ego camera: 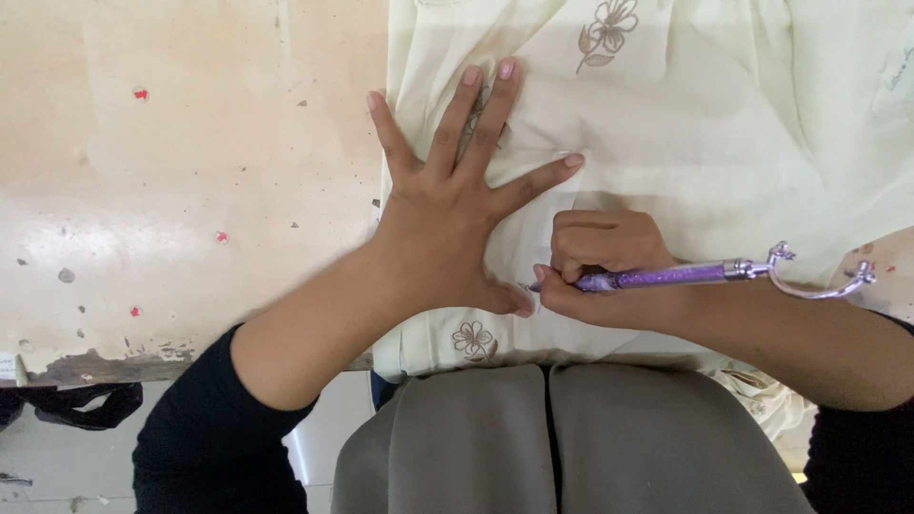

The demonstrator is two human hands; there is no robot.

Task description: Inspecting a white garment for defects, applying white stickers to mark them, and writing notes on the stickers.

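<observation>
Worn, paint-flecked beige tabletop carries pale yellow cloth with brown embroidered flowers, pinned by the left hand spread wide and flat, while the right hand grips a glittery purple pen lying crosswise, tip pointing left beside the left thumb.

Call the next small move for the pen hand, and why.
Probably a short stroke of the pen along the cloth, away from the left thumb. The right hand grips the pen with its tip down on the cloth, right beside the thumb of the left hand, which lies flat with fingers spread and pins the fabric on the table. So the cloth looks held ready for marking.
</observation>
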